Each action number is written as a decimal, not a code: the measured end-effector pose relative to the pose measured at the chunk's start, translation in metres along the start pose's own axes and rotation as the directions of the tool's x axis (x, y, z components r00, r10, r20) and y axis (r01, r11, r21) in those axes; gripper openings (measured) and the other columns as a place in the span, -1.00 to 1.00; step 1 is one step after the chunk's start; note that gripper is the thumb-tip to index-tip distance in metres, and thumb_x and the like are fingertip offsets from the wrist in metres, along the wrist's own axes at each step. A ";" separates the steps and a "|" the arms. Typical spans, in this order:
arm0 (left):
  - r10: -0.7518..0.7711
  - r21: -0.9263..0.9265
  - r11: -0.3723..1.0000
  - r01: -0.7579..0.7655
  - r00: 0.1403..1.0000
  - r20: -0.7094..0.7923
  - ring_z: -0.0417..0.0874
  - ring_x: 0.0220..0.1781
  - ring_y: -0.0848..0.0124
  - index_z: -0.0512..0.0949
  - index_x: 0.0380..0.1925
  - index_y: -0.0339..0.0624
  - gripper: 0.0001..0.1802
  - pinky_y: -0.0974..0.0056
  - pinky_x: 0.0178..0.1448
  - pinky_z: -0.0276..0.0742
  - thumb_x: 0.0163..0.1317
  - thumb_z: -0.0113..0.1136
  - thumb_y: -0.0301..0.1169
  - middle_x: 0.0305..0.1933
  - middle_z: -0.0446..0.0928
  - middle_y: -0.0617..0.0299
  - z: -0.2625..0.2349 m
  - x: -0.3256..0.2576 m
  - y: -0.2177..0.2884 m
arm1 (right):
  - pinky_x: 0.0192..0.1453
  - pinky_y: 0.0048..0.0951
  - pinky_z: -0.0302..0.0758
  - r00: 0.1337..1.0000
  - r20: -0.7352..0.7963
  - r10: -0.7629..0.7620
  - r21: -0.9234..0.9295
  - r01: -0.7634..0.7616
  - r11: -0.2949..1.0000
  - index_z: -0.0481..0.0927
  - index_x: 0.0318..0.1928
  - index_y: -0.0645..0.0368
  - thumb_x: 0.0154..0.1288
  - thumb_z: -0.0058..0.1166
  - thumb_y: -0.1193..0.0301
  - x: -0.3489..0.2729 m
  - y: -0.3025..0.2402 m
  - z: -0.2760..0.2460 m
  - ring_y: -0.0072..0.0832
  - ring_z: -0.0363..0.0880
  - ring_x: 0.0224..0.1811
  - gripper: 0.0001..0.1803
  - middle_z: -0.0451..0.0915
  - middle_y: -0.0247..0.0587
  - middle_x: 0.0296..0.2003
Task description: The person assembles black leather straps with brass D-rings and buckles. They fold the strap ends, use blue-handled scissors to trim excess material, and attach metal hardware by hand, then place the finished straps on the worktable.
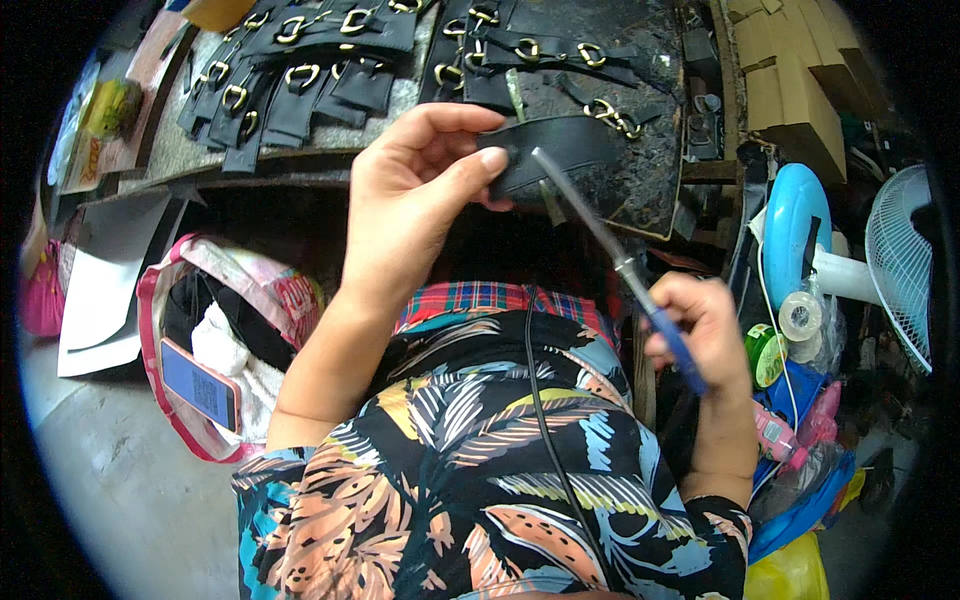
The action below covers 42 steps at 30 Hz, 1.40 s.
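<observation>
My left hand [405,190] pinches one end of a wide black leather strap [565,150] between thumb and fingers, holding it over the near edge of the workbench. In my right hand [705,315], to the right and closer to my body, is a pair of scissors [590,215] with blue handles. Their blades point up and left, and the tips appear against the strap in this view; whether they touch it I cannot tell. A small buckled strap [615,118] with brass-coloured rings lies just beyond the strap's far end.
Piles of black straps with D-rings [300,75] cover the bench. To the left a bag [160,290] holds cloth and a phone [200,385]. Cardboard boxes [795,120], a fan [905,265] and tape rolls [800,317] stand at the right. A black cord [545,420] runs down my front.
</observation>
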<state>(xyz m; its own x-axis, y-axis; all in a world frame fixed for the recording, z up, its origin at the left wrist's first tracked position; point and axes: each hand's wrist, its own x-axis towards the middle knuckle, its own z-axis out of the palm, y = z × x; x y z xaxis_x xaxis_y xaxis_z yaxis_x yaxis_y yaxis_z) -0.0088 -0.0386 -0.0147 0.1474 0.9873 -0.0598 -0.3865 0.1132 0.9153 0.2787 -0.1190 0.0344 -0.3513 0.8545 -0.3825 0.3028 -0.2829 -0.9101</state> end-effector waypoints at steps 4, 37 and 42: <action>0.006 0.146 0.989 0.000 0.999 -0.037 0.62 -0.30 0.57 0.63 0.06 -0.36 -0.69 0.37 -0.25 0.76 0.31 0.34 -0.59 -0.26 0.62 0.28 -0.004 0.002 0.004 | -0.58 -0.68 0.33 0.922 -0.381 -0.074 -0.255 -0.027 0.967 0.61 -0.22 0.20 0.41 0.31 0.20 0.042 -0.016 -0.051 -0.73 0.51 -0.63 -0.69 0.54 -0.45 -0.53; 0.023 0.269 0.961 -0.061 0.989 0.143 0.67 -0.06 0.55 0.56 0.19 -0.35 -0.63 0.39 -0.06 0.73 0.41 0.28 -0.54 0.01 0.65 0.22 0.017 0.017 0.002 | -0.18 -0.24 0.57 0.764 0.007 -0.645 -0.772 0.414 0.482 0.70 -0.25 0.12 0.19 0.42 0.37 0.111 -0.053 0.010 -0.21 0.66 -0.27 -0.82 0.67 -0.20 -0.36; 0.027 0.221 0.974 -0.050 0.994 0.106 0.66 -0.04 0.55 0.56 0.20 -0.35 -0.64 0.37 -0.03 0.73 0.43 0.25 -0.55 0.02 0.65 0.22 0.018 0.013 0.000 | -0.20 -0.24 0.54 0.761 -0.029 -0.648 -0.693 0.452 0.562 0.68 -0.28 0.11 0.20 0.41 0.34 0.120 -0.042 0.013 -0.21 0.65 -0.29 -0.82 0.65 -0.23 -0.39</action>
<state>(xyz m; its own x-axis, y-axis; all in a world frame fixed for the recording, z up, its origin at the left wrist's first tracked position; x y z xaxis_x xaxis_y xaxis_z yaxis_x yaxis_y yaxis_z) 0.0096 -0.0277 -0.0078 0.2322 0.9726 0.0071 -0.1822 0.0364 0.9826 0.2125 -0.0103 0.0247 -0.4376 0.8464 0.3037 0.6252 0.5291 -0.5738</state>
